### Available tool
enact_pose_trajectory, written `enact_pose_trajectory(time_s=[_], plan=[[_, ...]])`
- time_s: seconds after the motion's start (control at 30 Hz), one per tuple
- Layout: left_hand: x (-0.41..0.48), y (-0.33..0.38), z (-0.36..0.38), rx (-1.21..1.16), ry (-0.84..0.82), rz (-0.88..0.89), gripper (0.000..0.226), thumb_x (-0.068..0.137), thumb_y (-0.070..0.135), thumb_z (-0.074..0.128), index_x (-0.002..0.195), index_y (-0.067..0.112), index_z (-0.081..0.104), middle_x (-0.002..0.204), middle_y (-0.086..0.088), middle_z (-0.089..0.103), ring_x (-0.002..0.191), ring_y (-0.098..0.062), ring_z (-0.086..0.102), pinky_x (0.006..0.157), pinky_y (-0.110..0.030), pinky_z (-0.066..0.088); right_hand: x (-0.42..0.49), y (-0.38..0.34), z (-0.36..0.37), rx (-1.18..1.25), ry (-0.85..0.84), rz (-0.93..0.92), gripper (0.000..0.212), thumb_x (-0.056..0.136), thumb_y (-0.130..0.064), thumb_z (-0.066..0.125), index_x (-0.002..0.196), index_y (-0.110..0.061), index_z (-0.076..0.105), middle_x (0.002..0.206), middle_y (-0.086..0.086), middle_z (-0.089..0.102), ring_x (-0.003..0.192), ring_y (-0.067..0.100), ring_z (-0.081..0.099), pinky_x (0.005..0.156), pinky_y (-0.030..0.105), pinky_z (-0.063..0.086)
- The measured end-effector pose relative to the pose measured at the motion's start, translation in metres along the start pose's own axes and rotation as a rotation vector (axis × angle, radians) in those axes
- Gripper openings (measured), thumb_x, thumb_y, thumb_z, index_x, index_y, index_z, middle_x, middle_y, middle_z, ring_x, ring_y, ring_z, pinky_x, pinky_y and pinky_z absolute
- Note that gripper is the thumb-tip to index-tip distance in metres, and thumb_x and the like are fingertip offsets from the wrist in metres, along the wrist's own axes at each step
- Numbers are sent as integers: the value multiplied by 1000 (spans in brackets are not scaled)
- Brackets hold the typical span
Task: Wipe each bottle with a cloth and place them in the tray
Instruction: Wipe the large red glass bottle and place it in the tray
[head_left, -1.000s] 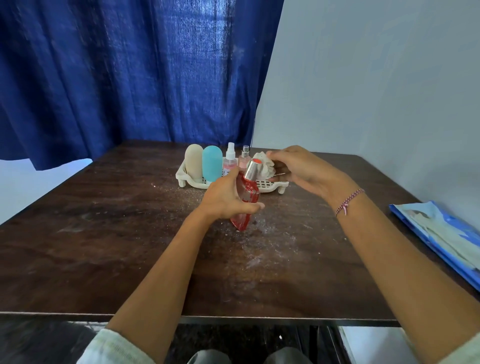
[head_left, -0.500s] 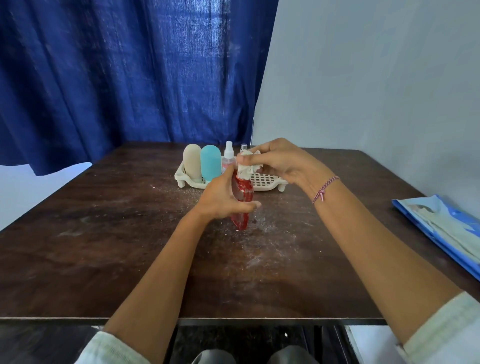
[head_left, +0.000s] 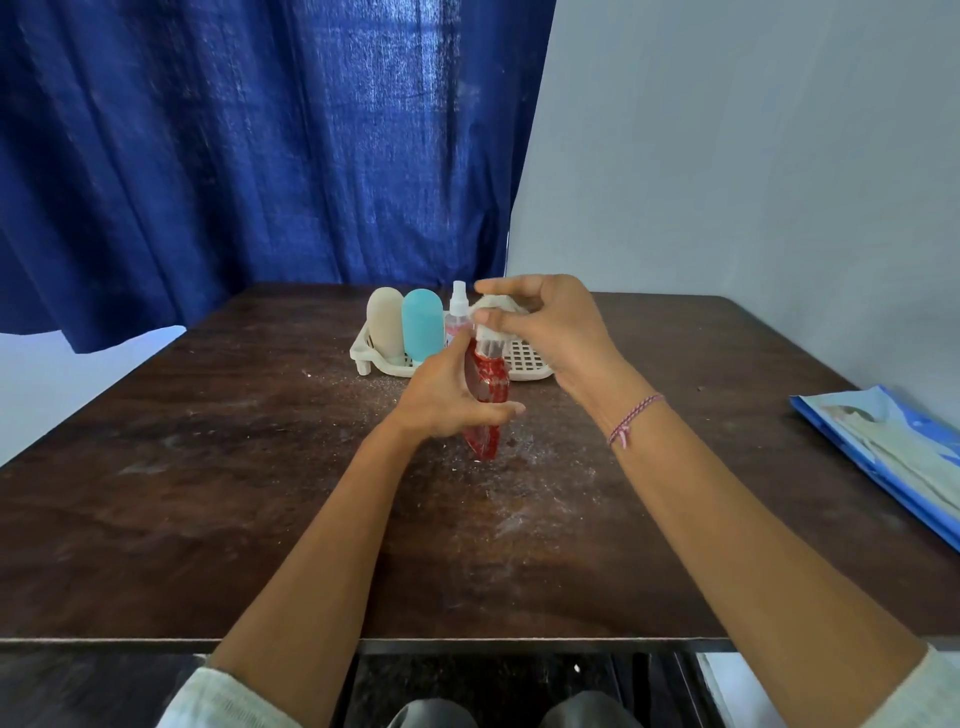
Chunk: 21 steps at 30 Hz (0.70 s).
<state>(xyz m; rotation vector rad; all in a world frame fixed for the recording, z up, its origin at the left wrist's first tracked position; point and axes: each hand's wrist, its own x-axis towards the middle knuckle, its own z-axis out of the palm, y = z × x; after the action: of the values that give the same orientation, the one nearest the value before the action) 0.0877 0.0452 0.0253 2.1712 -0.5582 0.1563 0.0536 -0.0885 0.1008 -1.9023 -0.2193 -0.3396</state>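
My left hand (head_left: 447, 395) grips a red bottle (head_left: 487, 395) upright above the table's middle. My right hand (head_left: 540, 325) holds a white cloth (head_left: 493, 312) bunched over the bottle's top, hiding the cap. Behind them stands a white slotted tray (head_left: 524, 358). In its left part stand a beige bottle (head_left: 384, 322), a teal bottle (head_left: 422, 325) and a small clear spray bottle (head_left: 458, 312) with pink liquid. My hands hide part of the tray's middle.
The dark wooden table (head_left: 208, 493) is dusted with pale specks around the red bottle. A blue and white packet (head_left: 893, 447) lies at the right edge. A blue curtain (head_left: 260, 156) hangs behind, a grey wall to the right.
My right hand brought the cloth from the tray side onto the top of the red bottle and now covers its cap. The left hand keeps holding the bottle, now more upright.
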Motion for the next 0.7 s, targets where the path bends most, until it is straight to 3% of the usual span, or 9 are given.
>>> enact_pose_trajectory(time_s=[0.13, 0.3, 0.37, 0.47, 0.53, 0.63, 0.7], plan=[[1, -3, 0, -24, 2, 8, 107, 50, 63, 75, 138, 19, 33, 117, 2, 61, 108, -15, 59, 97, -41, 49, -11, 4, 18, -135, 85, -133, 28, 83, -23, 70, 110, -16, 69, 107, -1, 69, 95, 6, 62, 86, 19, 50], [1, -4, 0, -55, -13, -10, 91, 47, 53, 72, 126, 20, 41, 103, 6, 63, 98, -10, 62, 92, -37, 52, -24, 19, 29, -27, 130, -104, 32, 98, -25, 47, 128, -20, 57, 124, -1, 62, 111, 10, 57, 98, 31, 47], [1, -4, 0, -64, -12, -17, 96, 46, 54, 71, 129, 18, 40, 104, 7, 62, 100, -10, 61, 93, -34, 51, -29, 22, 31, 20, 134, -80, 35, 99, -28, 42, 132, -24, 53, 129, 0, 59, 116, 12, 55, 100, 36, 47], [3, -6, 0, -75, -17, -25, 103, 48, 51, 74, 138, 16, 36, 110, 6, 62, 105, -10, 60, 95, -31, 49, -36, 26, 33, 157, 153, -38, 31, 99, -35, 39, 126, -36, 54, 121, -4, 63, 111, 11, 59, 96, 38, 50], [4, -8, 1, -69, -18, -55, 90, 55, 41, 80, 131, 14, 42, 105, 8, 62, 100, -8, 60, 92, -28, 49, -43, 30, 35, 223, 182, -19, 21, 98, -36, 41, 110, -45, 57, 106, -10, 66, 102, 8, 62, 92, 37, 52], [6, -8, 2, -53, 10, -49, 62, 65, 20, 82, 117, 16, 49, 93, 13, 59, 87, -4, 59, 77, -17, 46, -53, 40, 37, 152, 222, 2, 26, 96, -28, 50, 119, -31, 61, 120, -4, 64, 113, 9, 57, 97, 37, 49], [4, -9, 2, -42, 10, -27, 52, 65, 20, 80, 110, 14, 56, 89, 7, 62, 83, -11, 62, 70, -16, 50, -55, 45, 36, 62, 258, -10, 29, 92, -19, 58, 121, -19, 63, 124, -2, 62, 117, 10, 55, 98, 37, 49]])
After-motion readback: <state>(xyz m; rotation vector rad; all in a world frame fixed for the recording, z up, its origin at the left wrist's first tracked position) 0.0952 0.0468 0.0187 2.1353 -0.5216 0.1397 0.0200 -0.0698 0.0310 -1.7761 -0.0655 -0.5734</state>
